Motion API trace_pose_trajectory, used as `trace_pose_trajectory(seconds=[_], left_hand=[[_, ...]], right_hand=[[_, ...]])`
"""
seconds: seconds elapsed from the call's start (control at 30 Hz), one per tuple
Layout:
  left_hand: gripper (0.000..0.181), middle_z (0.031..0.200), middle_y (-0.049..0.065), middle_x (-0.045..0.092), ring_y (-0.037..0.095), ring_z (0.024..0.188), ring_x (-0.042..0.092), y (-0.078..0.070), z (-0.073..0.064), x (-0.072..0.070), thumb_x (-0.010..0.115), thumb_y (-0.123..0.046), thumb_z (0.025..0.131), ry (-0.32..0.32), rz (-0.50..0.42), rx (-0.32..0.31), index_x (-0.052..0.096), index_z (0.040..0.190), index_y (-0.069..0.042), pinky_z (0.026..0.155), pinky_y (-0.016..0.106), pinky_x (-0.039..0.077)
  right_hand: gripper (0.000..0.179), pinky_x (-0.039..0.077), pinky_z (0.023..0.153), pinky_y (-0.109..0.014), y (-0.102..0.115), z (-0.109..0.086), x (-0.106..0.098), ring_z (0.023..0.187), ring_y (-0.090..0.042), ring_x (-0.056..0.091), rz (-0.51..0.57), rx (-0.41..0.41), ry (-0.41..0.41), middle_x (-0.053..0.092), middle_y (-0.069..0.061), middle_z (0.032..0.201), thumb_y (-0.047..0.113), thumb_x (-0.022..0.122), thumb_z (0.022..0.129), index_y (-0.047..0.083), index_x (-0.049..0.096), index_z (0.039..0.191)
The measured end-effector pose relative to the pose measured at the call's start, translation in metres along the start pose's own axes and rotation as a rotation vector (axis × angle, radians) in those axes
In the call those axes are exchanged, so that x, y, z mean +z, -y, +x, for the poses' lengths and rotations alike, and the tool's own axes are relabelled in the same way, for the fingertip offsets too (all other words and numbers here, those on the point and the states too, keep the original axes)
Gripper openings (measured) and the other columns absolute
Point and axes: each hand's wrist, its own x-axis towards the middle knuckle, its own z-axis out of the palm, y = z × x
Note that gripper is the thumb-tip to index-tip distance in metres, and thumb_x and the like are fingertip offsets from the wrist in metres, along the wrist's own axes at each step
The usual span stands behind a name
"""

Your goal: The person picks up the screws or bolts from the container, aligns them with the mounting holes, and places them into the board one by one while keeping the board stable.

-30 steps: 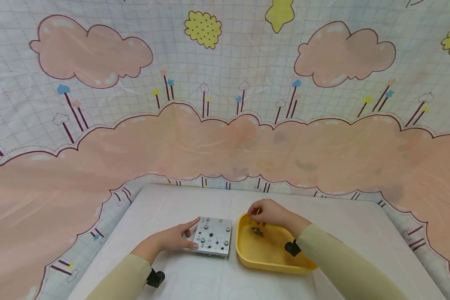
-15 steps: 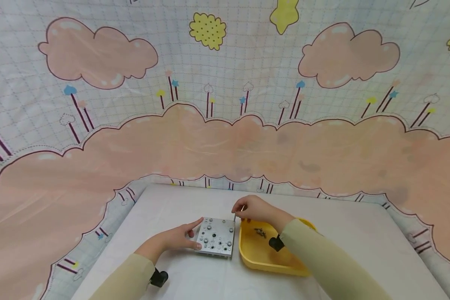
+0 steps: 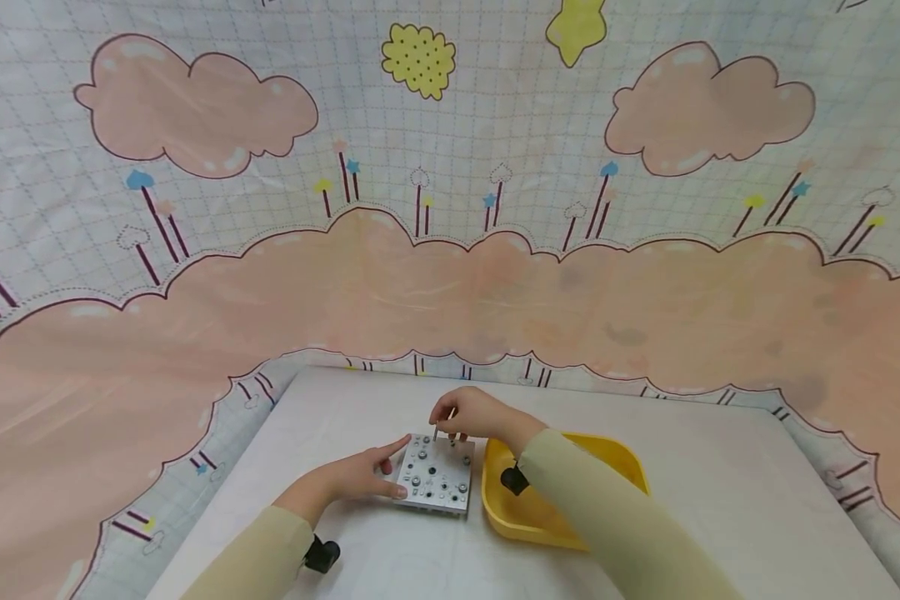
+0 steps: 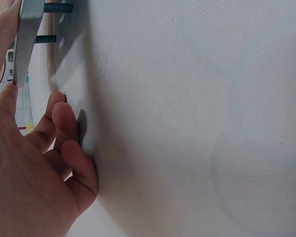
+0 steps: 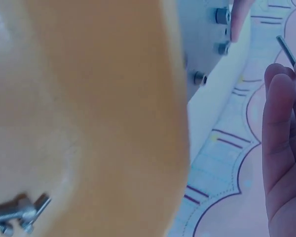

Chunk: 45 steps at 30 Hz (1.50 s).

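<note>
My left hand (image 3: 356, 477) grips the left side of a square metal plate (image 3: 447, 457) between thumb and index finger. Socket-head screws (image 5: 200, 78) and several holes show on the plate's top, and threaded screw ends (image 4: 57, 8) stick out below it in the left wrist view. Over the plate's far edge, my right hand (image 3: 476, 414) pinches a thin metal rod (image 5: 286, 50), its free end pointing down at the plate. Whether the rod touches the plate I cannot tell. The left hand's other fingers are loosely bent beside the plate.
A yellow tray (image 3: 606, 441) stands right of the plate, partly under my right forearm. Several loose metal screws (image 5: 24, 211) lie in it, seen in the right wrist view. Behind the white table (image 3: 720, 475) hangs a patterned cloth (image 3: 450, 292).
My right hand has moved left with the thin metal rod, from above the yellow tray to over the plate's far edge. My left hand keeps its grip on the plate.
</note>
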Motion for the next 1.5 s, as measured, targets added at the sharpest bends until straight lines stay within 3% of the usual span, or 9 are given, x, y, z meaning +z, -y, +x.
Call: trace_pose_trajectory(seconds=[0.3, 0.8, 1.5], left_hand=[[0.097, 0.103, 0.000, 0.049, 0.019, 0.089, 0.047, -0.001, -0.002, 0.001, 0.081, -0.051, 0.077, -0.002, -0.009, 0.019, 0.028, 0.157, -0.034, 0.078, 0.041, 0.037], [0.098, 0.104, -0.001, 0.049, 0.020, 0.090, 0.048, -0.001, -0.002, 0.003, 0.081, -0.051, 0.076, -0.006, -0.012, 0.023, 0.028, 0.157, -0.035, 0.079, 0.042, 0.038], [0.097, 0.105, 0.000, 0.049, 0.020, 0.090, 0.048, 0.001, -0.004, 0.003, 0.082, -0.051, 0.076, -0.009, -0.039, 0.018, 0.030, 0.156, -0.037, 0.077, 0.041, 0.038]], right_hand=[[0.011, 0.054, 0.065, -0.030, 0.005, 0.020, 0.011, 0.073, -0.020, 0.066, -0.084, 0.023, 0.025, 0.065, 0.001, 0.085, 0.011, 0.067, 0.095, 0.007, 0.074, 0.102], [0.009, 0.049, 0.060, -0.026, 0.009, 0.031, 0.023, 0.068, -0.015, 0.060, -0.141, 0.106, 0.012, 0.067, -0.001, 0.085, 0.008, 0.066, 0.093, 0.014, 0.074, 0.092], [0.009, 0.049, 0.062, -0.025, 0.015, 0.038, 0.030, 0.067, -0.011, 0.058, -0.314, 0.123, 0.028, 0.063, 0.004, 0.081, 0.013, 0.067, 0.094, 0.019, 0.072, 0.090]])
